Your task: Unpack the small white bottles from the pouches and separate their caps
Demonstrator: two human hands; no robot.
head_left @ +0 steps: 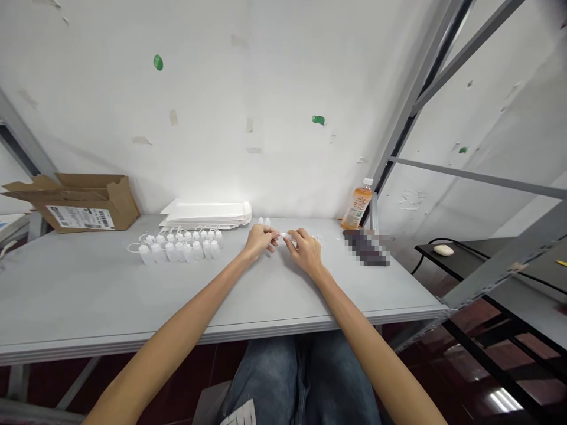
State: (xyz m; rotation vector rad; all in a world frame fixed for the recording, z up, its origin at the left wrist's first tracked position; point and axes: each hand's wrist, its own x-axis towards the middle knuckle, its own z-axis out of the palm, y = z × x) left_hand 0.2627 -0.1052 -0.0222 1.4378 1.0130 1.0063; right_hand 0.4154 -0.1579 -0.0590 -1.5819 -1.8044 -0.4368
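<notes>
Over the middle of the table, my left hand (260, 240) and my right hand (305, 249) face each other with their fingertips almost meeting. A small white plastic piece (284, 235) shows between them, pinched by my right fingers. My left fingers are also closed in a pinch, but what they grip is too small to make out. Just behind my left hand stand a couple of small white bottles (264, 221). Several tiny whitish parts (319, 239) lie beyond my right hand, partly hidden by it. To the left, rows of small white squeeze bottles (183, 252) stand with looped cap straps.
An open cardboard box (88, 203) sits at the back left of the grey table (110, 301). Flat white packets (206, 213) are stacked by the wall. At the right are an orange drink bottle (357, 205) and a blurred dark item (367, 248), near the metal frame.
</notes>
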